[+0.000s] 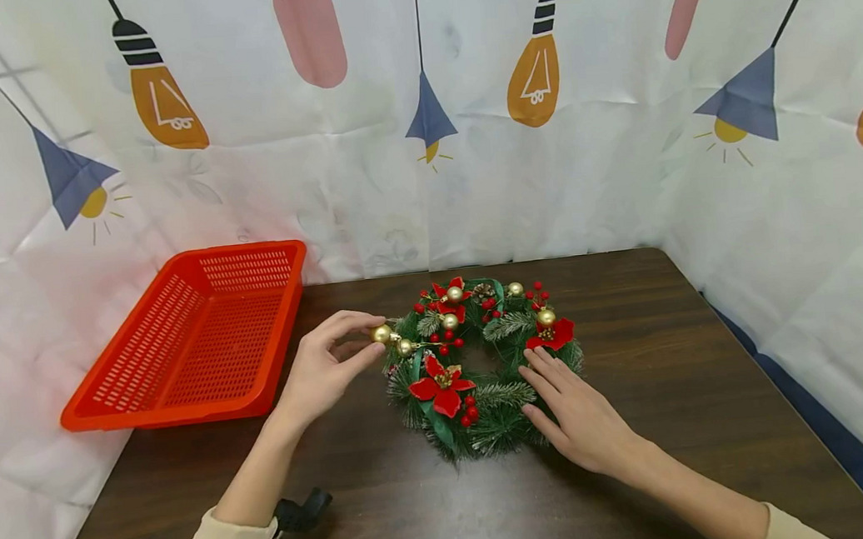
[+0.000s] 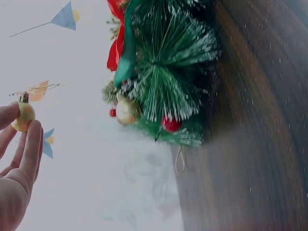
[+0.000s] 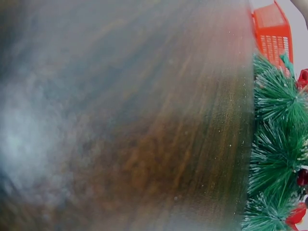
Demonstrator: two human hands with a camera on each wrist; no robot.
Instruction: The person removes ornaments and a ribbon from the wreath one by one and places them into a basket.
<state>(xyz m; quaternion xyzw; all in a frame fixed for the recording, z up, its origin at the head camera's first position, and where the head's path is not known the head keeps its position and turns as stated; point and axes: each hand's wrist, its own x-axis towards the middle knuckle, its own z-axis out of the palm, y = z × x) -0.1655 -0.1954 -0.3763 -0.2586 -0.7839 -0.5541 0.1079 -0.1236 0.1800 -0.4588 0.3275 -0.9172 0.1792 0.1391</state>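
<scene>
A green Christmas wreath (image 1: 505, 415) lies on the dark wooden table, trimmed with red poinsettias, berries, gold balls, a pine cone and green ribbon. At its left edge my left hand (image 1: 326, 369) pinches a small gold ornament ball (image 1: 381, 333) between thumb and fingertips. The left wrist view shows the same gold ball (image 2: 25, 116) with its metal cap upward, apart from the wreath (image 2: 163, 62). My right hand (image 1: 580, 418) rests with fingers extended on the wreath's right side. In the right wrist view only the wreath's edge (image 3: 274, 144) appears; that hand is out of sight.
An orange-red plastic basket (image 1: 259, 382) with slotted walls stands at the table's left. A black strap (image 1: 303, 511) is at the left wrist. White fabric (image 1: 366, 199) printed with lamps and bulbs hangs behind the wooden table (image 1: 670, 353) and along its sides.
</scene>
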